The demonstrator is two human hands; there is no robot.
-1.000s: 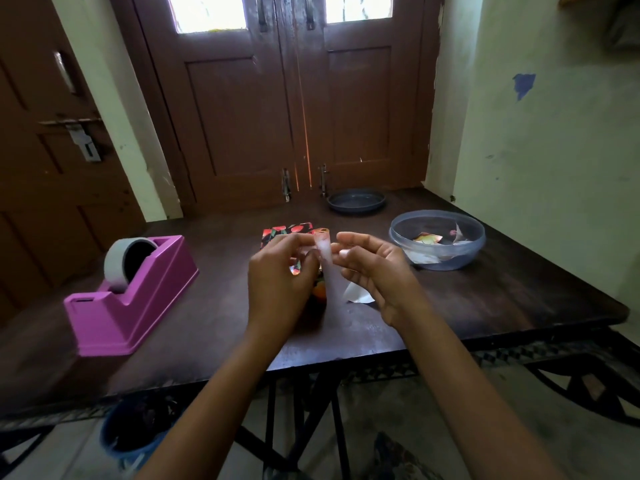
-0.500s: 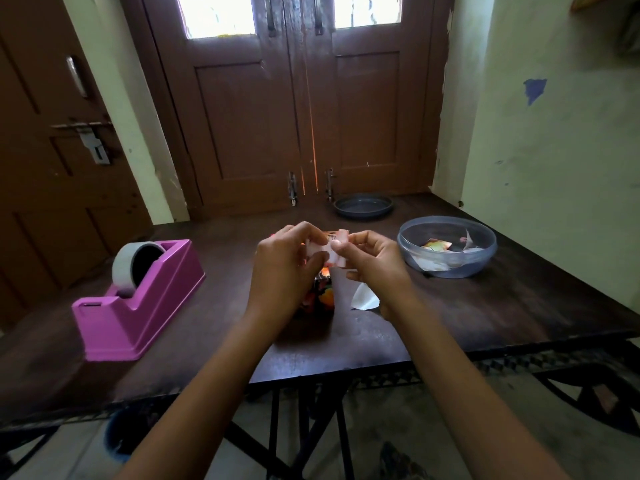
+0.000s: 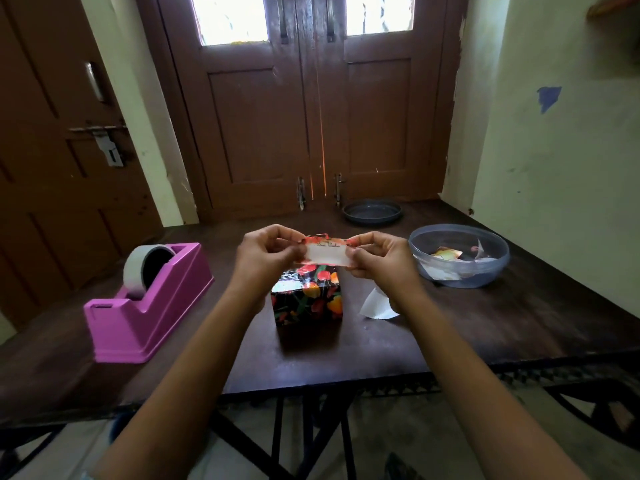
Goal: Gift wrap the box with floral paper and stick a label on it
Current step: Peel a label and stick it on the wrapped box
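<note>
A small box [image 3: 307,299] wrapped in dark floral paper stands on the dark wooden table [image 3: 485,327] in front of me. Above its far edge I hold a white label [image 3: 327,255] with a floral border and some writing. It is stretched flat and horizontal between both hands. My left hand [image 3: 268,252] pinches its left end and my right hand [image 3: 375,258] pinches its right end. The label hangs a little above the box top, apart from it.
A pink tape dispenser [image 3: 149,306] with a grey roll stands at the left. A clear plastic bowl [image 3: 459,256] with paper scraps sits at the right, a dark dish [image 3: 372,211] behind. A white paper scrap [image 3: 375,304] lies right of the box.
The label was upright between my fingers a second ago. It is now turned level and spread wide, face towards me, with my hands moved apart and raised a little.
</note>
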